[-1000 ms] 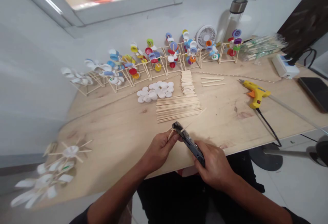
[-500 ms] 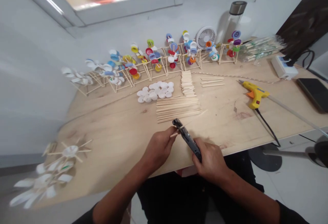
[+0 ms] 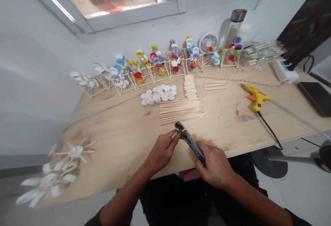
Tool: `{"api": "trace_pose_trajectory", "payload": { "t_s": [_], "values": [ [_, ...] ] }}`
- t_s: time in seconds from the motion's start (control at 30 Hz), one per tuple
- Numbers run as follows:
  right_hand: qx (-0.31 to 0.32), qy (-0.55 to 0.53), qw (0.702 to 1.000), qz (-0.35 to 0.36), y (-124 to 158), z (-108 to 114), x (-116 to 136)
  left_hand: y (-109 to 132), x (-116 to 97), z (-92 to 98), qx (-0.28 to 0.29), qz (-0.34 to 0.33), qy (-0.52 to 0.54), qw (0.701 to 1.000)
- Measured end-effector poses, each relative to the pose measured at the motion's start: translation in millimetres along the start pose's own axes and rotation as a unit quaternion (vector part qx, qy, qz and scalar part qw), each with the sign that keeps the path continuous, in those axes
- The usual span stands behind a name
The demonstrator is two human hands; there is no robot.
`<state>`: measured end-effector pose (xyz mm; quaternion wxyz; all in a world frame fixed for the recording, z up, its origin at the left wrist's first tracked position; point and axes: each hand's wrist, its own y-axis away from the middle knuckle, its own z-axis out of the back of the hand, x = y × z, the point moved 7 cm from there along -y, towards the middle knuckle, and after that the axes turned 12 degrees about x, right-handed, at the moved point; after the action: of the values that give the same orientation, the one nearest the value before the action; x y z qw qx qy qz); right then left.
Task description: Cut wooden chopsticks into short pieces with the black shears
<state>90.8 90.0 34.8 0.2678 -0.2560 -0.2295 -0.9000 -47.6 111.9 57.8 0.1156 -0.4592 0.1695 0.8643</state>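
Note:
Near the table's front edge, my left hand (image 3: 163,149) pinches a thin wooden stick (image 3: 193,124) that slants up to the right. My right hand (image 3: 214,164) is wrapped round the handles of dark pliers (image 3: 190,143). The head of the pliers lies across the stick right by my left fingertips; whether the jaws are fully closed on it I cannot make out. Just beyond is a row of long wooden sticks (image 3: 181,111). A stack of shorter sticks (image 3: 190,86) and a cluster of white bottle caps (image 3: 159,95) lie behind it.
Stick frames with coloured caps (image 3: 157,62) line the wall. A yellow glue gun (image 3: 256,96), a phone (image 3: 316,97) and a power strip (image 3: 284,71) are at right. White cap-and-stick wheels (image 3: 75,151) sit at left. A small fan (image 3: 208,43) and bottle (image 3: 234,27) stand behind.
The view has shifted slightly, so the table contents appear a little lower. Both hands keep nearly the same pose, with the pliers still at the stick.

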Motion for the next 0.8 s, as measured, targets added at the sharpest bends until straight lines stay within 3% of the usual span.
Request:
{"api": "trace_pose_trajectory", "payload": {
  "t_s": [0.2,0.57,0.8],
  "values": [
    [-0.001,0.025,1.000,0.001,-2,-2,-1,0,3,1.2,0.026,0.001,0.042,0.999],
    [-0.021,0.063,0.997,-0.027,-11,-7,-7,4,10,-0.2,-0.051,0.018,-0.028,0.998],
    [0.006,-0.032,0.999,0.037,-5,6,-2,12,18,-9.5,-0.051,0.017,0.127,0.990]
  ]
}}
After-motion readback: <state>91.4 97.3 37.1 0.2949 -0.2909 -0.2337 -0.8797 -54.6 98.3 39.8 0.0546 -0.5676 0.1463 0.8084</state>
